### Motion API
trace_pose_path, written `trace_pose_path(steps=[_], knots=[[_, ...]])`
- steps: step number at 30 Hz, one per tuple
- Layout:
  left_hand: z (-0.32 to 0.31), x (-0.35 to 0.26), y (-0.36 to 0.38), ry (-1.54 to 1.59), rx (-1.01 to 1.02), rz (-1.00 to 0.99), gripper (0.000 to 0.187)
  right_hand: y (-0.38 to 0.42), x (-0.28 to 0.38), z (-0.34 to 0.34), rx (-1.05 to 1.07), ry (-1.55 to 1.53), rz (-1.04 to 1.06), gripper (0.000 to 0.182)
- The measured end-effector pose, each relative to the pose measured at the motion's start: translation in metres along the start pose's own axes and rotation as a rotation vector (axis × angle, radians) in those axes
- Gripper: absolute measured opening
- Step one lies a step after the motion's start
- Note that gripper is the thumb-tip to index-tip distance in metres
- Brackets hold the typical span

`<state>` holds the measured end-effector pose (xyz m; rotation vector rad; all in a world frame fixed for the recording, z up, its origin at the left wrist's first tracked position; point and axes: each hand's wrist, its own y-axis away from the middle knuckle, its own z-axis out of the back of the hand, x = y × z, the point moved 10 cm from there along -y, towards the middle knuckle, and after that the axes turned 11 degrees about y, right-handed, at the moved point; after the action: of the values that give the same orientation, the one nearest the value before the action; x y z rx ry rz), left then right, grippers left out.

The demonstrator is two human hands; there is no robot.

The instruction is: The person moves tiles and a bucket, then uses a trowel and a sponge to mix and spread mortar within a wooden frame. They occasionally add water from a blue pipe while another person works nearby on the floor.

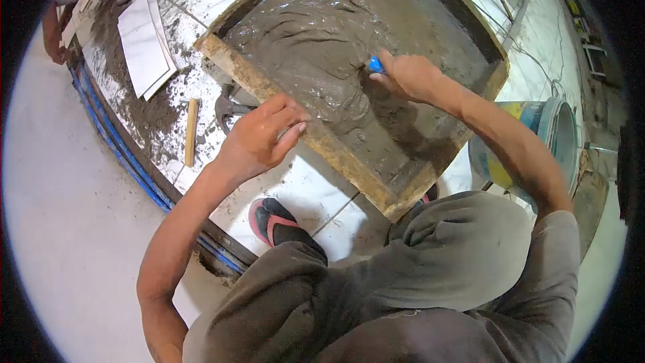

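Wet grey mortar (302, 47) fills a shallow wooden mixing box (346, 165) in front of me. My right hand (413, 77) is over the mortar, closed around the blue handle of a tool (376, 65). That tool's working end is hidden, so its kind cannot be made out. Above the near left rim of the box is my left hand (262, 134), its fingers curled toward the thumb. Whatever it may hold is hidden. Partly behind that hand, a hammer-like metal tool (227, 109) shows beside the box.
White tile pieces (144, 47) and a wooden stick (191, 132) lie on the mortar-spattered floor. Blue conduits (121, 148) run along a channel at left. A bucket (554, 134) stands at right. Another person's hand (55, 44) shows at upper left. My sandalled foot (275, 218) is near the box.
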<state>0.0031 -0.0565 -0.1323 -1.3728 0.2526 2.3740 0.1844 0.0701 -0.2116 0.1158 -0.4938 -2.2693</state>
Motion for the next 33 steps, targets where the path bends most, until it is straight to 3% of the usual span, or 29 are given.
trace_pose_path(steps=[4, 8, 15, 18, 22, 26, 29, 30, 33], knots=[[-0.003, -0.002, -0.006, -0.013, 0.006, -0.010, 0.016, 0.007, 0.029, -0.017, 0.039, -0.208, 0.000, 0.043], [-0.004, -0.003, -0.004, -0.036, 0.004, -0.028, 0.016, 0.036, 0.012, -0.027, 0.103, -0.036, -0.002, 0.041], [-0.006, 0.000, -0.007, -0.003, 0.014, -0.023, 0.016, 0.029, -0.047, 0.001, -0.146, 0.030, -0.191, 0.040], [-0.009, -0.006, -0.013, -0.009, 0.024, -0.072, 0.017, 0.010, -0.042, -0.024, -0.089, -0.051, -0.128, 0.040], [-0.005, -0.010, -0.010, -0.020, 0.011, -0.063, 0.016, -0.003, -0.072, 0.018, -0.105, 0.162, -0.114, 0.044], [-0.005, -0.008, -0.009, -0.007, 0.005, -0.038, 0.015, -0.036, -0.085, 0.007, -0.294, -0.103, -0.128, 0.048], [-0.005, -0.011, -0.009, -0.024, 0.005, -0.072, 0.016, -0.028, -0.054, -0.020, 0.247, -0.728, -0.363, 0.054], [-0.005, -0.012, -0.009, -0.020, 0.007, -0.074, 0.016, -0.017, -0.048, -0.004, 0.315, -0.635, -0.409, 0.055], [-0.006, -0.013, -0.010, -0.008, 0.019, -0.084, 0.016, -0.040, -0.079, 0.013, 0.061, -0.403, -0.227, 0.053]])
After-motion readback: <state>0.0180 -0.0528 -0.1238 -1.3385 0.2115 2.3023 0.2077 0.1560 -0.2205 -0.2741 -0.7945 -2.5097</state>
